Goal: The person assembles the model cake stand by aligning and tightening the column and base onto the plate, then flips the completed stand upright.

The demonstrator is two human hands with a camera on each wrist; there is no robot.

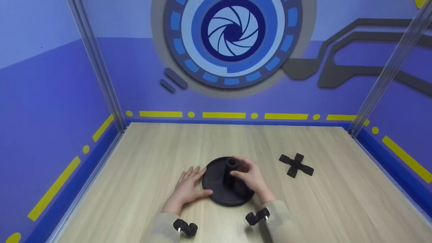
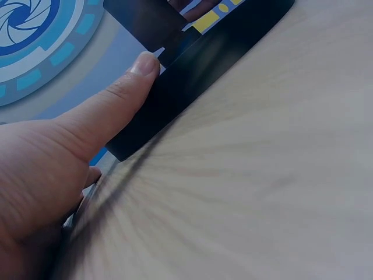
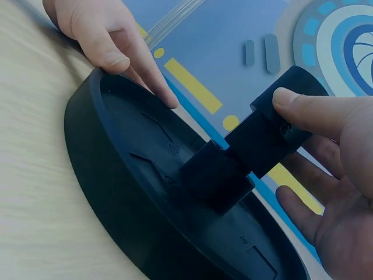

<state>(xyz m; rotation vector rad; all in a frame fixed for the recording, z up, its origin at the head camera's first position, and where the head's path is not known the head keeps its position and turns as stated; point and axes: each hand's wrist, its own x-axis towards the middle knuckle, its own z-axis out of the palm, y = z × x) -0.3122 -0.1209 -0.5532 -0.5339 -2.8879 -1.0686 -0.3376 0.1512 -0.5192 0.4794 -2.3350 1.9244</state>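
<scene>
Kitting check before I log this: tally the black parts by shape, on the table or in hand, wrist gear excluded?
Black plastic-looking round rimmed dish: 1
Black plastic-looking hollow cylinder: 1
Black plastic-looking four-armed cross: 1
Total: 3

Head cam's giving me pretty bright, even light, with a pale sheen on the near tabletop and soft shadows. The black round base swallows most of its detail there. Left wrist feed is hazy, tabletop smeared soft, dark fuzzy shadow along the base. Right wrist runs cooler and bluish, but I can make out the markings inside the base.
</scene>
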